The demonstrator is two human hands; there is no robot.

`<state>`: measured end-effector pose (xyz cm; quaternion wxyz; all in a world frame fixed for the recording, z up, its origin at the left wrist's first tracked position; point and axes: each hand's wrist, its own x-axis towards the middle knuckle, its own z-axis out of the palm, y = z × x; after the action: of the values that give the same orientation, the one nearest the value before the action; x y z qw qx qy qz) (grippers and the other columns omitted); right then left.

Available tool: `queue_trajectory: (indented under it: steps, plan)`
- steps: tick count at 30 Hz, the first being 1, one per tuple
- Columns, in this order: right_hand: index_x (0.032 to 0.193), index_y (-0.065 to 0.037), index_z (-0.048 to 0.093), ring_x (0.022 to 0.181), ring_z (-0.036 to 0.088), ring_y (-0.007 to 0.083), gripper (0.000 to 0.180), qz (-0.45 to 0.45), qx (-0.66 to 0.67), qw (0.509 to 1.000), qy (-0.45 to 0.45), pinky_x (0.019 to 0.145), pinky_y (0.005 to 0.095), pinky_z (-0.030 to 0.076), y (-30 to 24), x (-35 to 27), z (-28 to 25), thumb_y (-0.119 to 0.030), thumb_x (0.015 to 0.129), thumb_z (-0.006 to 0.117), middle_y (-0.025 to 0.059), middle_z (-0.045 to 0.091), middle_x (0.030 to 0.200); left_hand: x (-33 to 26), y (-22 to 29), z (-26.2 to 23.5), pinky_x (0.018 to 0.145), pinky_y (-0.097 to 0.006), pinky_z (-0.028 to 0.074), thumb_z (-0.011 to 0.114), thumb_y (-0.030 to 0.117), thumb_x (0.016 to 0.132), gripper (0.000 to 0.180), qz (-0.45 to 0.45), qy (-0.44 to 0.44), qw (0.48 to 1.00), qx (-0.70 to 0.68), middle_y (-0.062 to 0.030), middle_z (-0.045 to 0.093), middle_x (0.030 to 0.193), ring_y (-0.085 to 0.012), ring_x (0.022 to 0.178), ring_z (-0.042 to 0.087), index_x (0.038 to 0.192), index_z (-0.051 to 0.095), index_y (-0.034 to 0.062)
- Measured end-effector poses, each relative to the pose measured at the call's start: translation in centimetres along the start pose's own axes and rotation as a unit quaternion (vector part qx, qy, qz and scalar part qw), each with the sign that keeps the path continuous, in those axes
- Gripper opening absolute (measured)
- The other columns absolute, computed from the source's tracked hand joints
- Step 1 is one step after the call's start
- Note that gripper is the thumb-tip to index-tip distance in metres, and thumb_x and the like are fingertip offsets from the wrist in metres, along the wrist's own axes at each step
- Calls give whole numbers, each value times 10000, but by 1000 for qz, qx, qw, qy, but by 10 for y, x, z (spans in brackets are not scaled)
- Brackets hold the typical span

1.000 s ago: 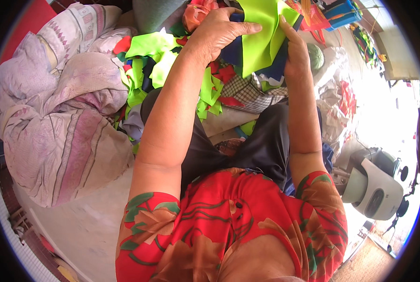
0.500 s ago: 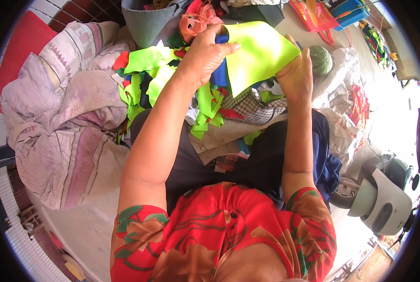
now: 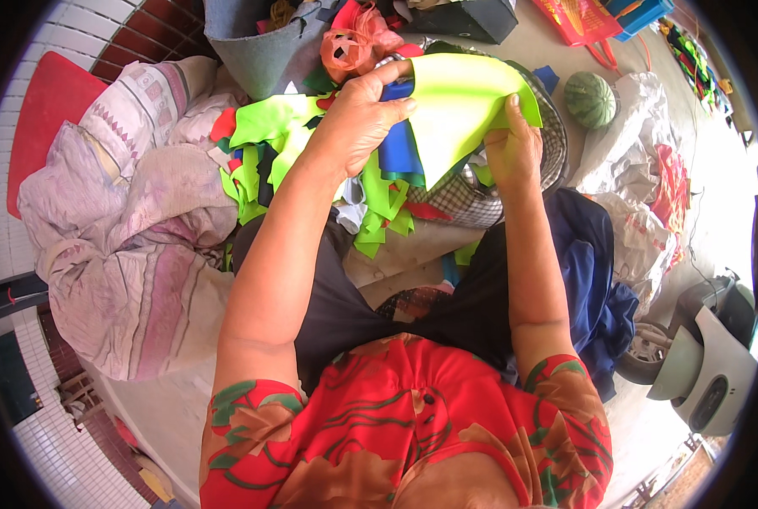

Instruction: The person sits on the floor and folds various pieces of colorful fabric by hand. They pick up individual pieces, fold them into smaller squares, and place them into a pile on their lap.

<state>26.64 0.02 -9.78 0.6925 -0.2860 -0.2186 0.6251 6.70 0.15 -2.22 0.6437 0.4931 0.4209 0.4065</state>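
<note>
- Pale floor (image 3: 533,51) around you, strewn with goods; white-tiled wall (image 3: 8,110) along your left.
- Your left hand (image 3: 358,123): grasping the left edge of a neon yellow-green fabric piece (image 3: 459,97), thumb lying near that edge.
- Your right hand (image 3: 515,153): gripping the same piece at its right side, thumb on top, fingers mostly hidden.
- Fabric piece spans the space between your hands, raised in front of you, one corner pointing down toward your lap.
- Blue cloth (image 3: 398,153) shows beside and partly behind it, below your left hand; cannot tell whether you hold that too.
- Black-and-white checked cloth (image 3: 459,199) behind and below your right hand.
- Neon green scraps (image 3: 281,123) left of your left forearm, mixed with red and dark bits; more lie between your arms.
- Your dark trousers (image 3: 328,280) and red floral shirt (image 3: 413,399) fill the near ground.
- Beyond your left hand: crumpled salmon-red plastic bag (image 3: 358,42), then a grey bucket (image 3: 264,55).
- Right of your right hand: striped green melon (image 3: 591,99), next to white plastic bags (image 3: 625,127).
- Dark blue garment (image 3: 595,314) by your right elbow; grey-and-white appliance (image 3: 718,382) farther right.
- Far left: rumpled, pink-striped bedding (image 3: 158,204) against a red panel (image 3: 48,127).
</note>
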Motion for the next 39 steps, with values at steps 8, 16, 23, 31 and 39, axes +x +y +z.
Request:
queue_trajectory:
  steps: [8, 16, 23, 31, 39]
  plan:
    - [1156, 35, 507, 1071, 558, 222, 285, -1, 75, 996, 56, 948, 361, 435, 0, 5, -3, -161, 960, 439, 127, 571, 1166, -2, 5, -3, 873, -264, 467, 560, -12, 840, 427, -31, -20, 998, -55, -65, 581, 1093, -116, 956, 567, 1260, 487, 13]
    - [1154, 11, 499, 909, 611, 225, 272, -149, -142, 975, 77, 797, 352, 517, 0, 12, -11, -144, 931, 487, 123, 600, 1048, -5, 3, -21, 839, -263, 484, 600, 58, 848, 361, -20, 13, 998, -53, -58, 596, 1050, -113, 930, 575, 1197, 521, 10]
    - [1323, -32, 372, 993, 528, 185, 750, -195, -287, 935, -80, 881, 305, 430, 13, -10, 16, -351, 743, 725, 112, 517, 1143, -7, 4, -18, 761, -283, 522, 636, 155, 851, 363, -36, 47, 997, -50, -59, 615, 996, -127, 865, 602, 1168, 536, 8]
    - [993, -43, 594, 793, 536, 76, 242, -79, -233, 965, -89, 726, 218, 449, 44, -33, 42, -173, 816, 696, -3, 605, 872, -6, -6, -11, 734, -278, 506, 716, 151, 779, 362, -21, -5, 1000, 4, -45, 588, 933, -119, 838, 591, 1065, 539, 17]
    - [989, -4, 589, 744, 613, 154, 331, 50, -73, 996, 22, 709, 271, 502, 39, -19, 31, -296, 838, 633, 91, 630, 873, -13, 6, -11, 858, -250, 453, 668, -27, 721, 601, -10, -22, 1000, 18, -75, 586, 1067, -130, 934, 574, 1276, 436, -39]
